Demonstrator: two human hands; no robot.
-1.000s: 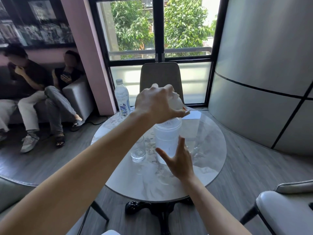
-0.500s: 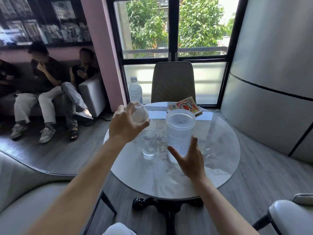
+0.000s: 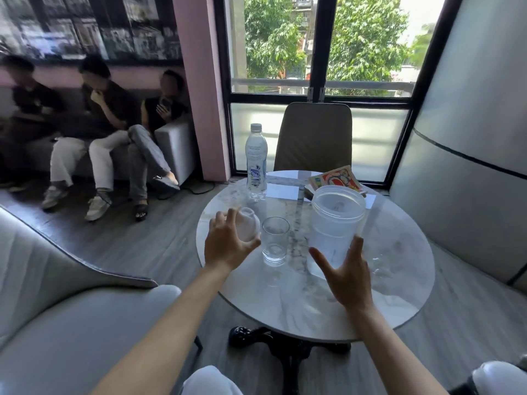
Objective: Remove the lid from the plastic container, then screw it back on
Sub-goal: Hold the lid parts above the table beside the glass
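With the frosted domed plastic lid (image 3: 247,227) apparently gripped in the left hand (image 3: 226,244) and the right hand (image 3: 346,276) spread beside the open translucent plastic container (image 3: 333,226) on the round marble tabletop (image 3: 399,280), re-seating and screwing comes next.

No text, brand or number can be read anywhere. The clear plastic water bottle (image 3: 256,162) carries a white and blue label, its print too small to make out. The red and yellow printed packet (image 3: 335,178) shows blurred artwork only.
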